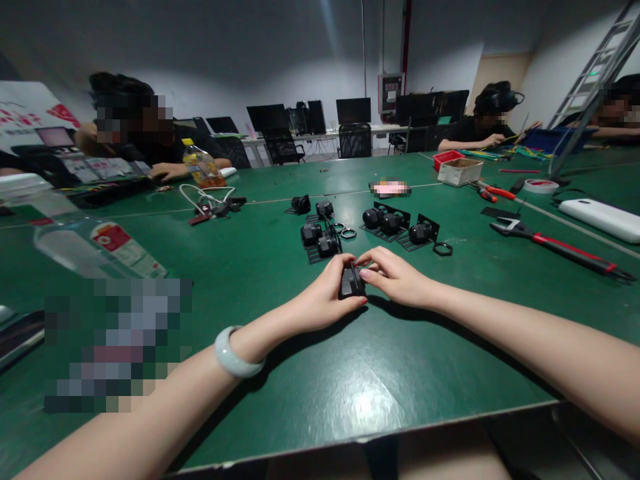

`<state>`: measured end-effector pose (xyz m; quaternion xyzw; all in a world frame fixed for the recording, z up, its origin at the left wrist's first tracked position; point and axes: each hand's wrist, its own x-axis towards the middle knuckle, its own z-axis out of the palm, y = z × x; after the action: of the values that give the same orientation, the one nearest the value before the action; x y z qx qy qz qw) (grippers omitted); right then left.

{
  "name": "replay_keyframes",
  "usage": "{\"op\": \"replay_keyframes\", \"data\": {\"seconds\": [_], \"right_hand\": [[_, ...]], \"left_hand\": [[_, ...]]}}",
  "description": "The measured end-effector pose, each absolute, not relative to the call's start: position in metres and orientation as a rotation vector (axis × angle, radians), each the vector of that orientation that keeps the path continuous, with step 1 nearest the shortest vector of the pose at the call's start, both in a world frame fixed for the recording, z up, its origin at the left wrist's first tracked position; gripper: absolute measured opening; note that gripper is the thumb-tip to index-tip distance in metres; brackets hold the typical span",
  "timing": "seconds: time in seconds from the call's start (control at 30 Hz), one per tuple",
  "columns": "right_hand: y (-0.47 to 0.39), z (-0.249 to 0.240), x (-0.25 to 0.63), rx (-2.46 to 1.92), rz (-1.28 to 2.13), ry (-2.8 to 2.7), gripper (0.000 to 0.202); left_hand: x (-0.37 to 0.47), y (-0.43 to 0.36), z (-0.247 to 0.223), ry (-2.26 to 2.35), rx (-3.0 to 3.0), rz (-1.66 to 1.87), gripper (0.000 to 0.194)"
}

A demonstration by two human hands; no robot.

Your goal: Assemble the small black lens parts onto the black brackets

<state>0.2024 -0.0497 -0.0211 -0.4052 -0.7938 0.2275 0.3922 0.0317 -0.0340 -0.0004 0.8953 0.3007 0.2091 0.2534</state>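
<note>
My left hand [327, 297], with a pale bangle [234, 357] on its wrist, grips a small black slotted bracket [351, 285] just above the table. My right hand [397, 277] has its thumb and fingertips closed on the bracket's right side. Part of the bracket is hidden by the fingers. Just beyond sit black cable glands on slotted brackets: one group [327, 245] at the left and another group [393, 223] at the right. Loose ring nuts [349, 234] lie between the groups, and one more black nut [443, 249] is at the right.
On the right are large pliers [565, 251], a white power bank [603, 219], a tape roll [541, 186] and a small box [459, 172]. A clear bottle [95, 240] lies at left; a drink bottle [200, 165] and white cable [207, 194] stand farther back. Other people sit around the table.
</note>
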Motion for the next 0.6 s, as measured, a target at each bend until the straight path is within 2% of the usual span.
{"op": "replay_keyframes", "data": {"seconds": [0.33, 0.6], "right_hand": [[-0.0528, -0.0237, 0.2053, -0.950, 0.730, -2.006, 0.037], [-0.0533, -0.0233, 0.2041, -0.940, 0.719, -2.008, 0.038]], "left_hand": [[0.0317, -0.0346, -0.0014, 0.796, 2.407, 0.590, 0.052], [0.0321, -0.0342, -0.0014, 0.792, 2.400, 0.592, 0.052]]}}
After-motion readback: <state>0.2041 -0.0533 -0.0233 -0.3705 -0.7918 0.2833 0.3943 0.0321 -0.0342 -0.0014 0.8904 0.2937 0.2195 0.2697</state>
